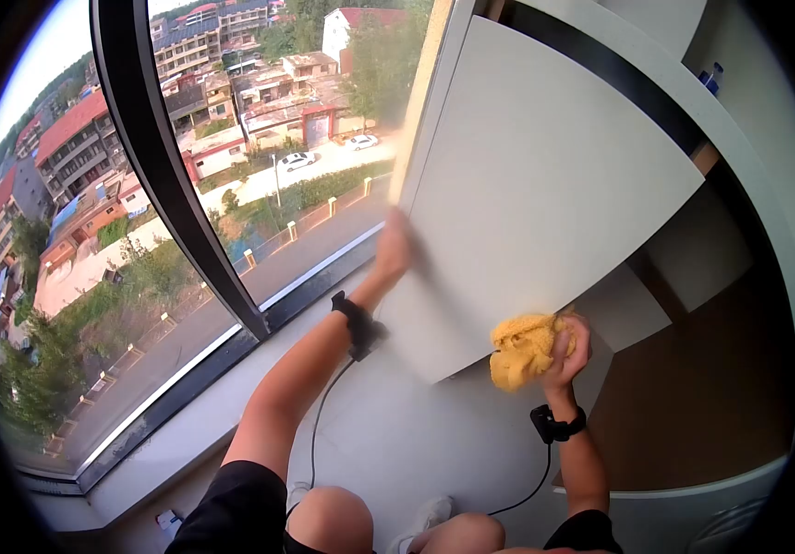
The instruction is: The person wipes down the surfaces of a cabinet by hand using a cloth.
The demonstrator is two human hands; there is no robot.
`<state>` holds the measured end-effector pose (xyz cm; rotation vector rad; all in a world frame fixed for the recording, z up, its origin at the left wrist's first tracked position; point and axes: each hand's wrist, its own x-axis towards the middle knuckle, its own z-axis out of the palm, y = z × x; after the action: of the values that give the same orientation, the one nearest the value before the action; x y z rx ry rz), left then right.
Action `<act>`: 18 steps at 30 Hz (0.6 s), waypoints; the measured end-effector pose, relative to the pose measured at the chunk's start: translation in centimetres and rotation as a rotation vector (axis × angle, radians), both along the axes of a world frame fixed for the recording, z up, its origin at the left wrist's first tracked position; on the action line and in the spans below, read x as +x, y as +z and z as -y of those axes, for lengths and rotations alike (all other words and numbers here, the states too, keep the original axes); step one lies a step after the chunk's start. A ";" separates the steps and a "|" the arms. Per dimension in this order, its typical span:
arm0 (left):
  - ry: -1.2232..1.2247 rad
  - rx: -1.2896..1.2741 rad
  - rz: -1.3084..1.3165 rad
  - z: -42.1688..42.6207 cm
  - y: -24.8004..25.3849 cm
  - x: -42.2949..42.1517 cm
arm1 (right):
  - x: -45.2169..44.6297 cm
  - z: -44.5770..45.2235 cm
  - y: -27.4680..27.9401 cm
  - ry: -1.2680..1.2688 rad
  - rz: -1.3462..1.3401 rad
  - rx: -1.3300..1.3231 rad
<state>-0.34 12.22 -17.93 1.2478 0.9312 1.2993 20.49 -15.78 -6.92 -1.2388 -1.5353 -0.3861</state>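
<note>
A crumpled yellow cloth (524, 348) is gripped in my right hand (571, 354), close to the lower edge of a large white cabinet door (545, 175). The door stands tilted across the view, swung out from the cabinet. My left hand (394, 247) is at the door's window-side edge, smeared by motion. Its fingers do not show clearly, so I cannot tell whether they grip the edge or only touch it.
Left of the door is a window with a dark frame (171, 175) and a narrow sill (309, 309). The open cabinet shows a brown inner panel (684, 397) and shelves. A small blue bottle (711, 78) sits at upper right. Thin cables hang from both wristbands.
</note>
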 end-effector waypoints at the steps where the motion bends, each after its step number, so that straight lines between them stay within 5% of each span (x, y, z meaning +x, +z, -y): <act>1: -0.002 -0.022 0.066 0.1 -2.1 0.0 | -0.6 0.8 -0.7 -0.008 0.018 -0.038; 6: -0.127 -0.208 0.160 4.4 -10.6 -10.0 | -11.6 7.0 -2.6 0.078 0.036 -0.229; 9: -0.257 -0.333 -0.001 8.5 -5.7 -17.3 | -18.6 9.5 -1.7 0.184 0.089 -0.345; 12: -0.190 -0.297 -0.437 9.8 -5.6 -23.7 | -23.8 11.0 0.9 0.248 0.048 -0.415; 14: -0.350 -0.322 -0.657 13.1 -3.5 -28.7 | -27.3 13.2 3.6 0.249 -0.045 -0.520; 18: -0.712 -0.235 -0.799 21.7 7.2 -31.4 | -27.6 15.8 11.0 0.204 -0.133 -0.698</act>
<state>-31.70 -9.52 -10.74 1.7206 0.9903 0.1030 -7.08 -31.53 4.08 -1.5685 -1.7201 0.3984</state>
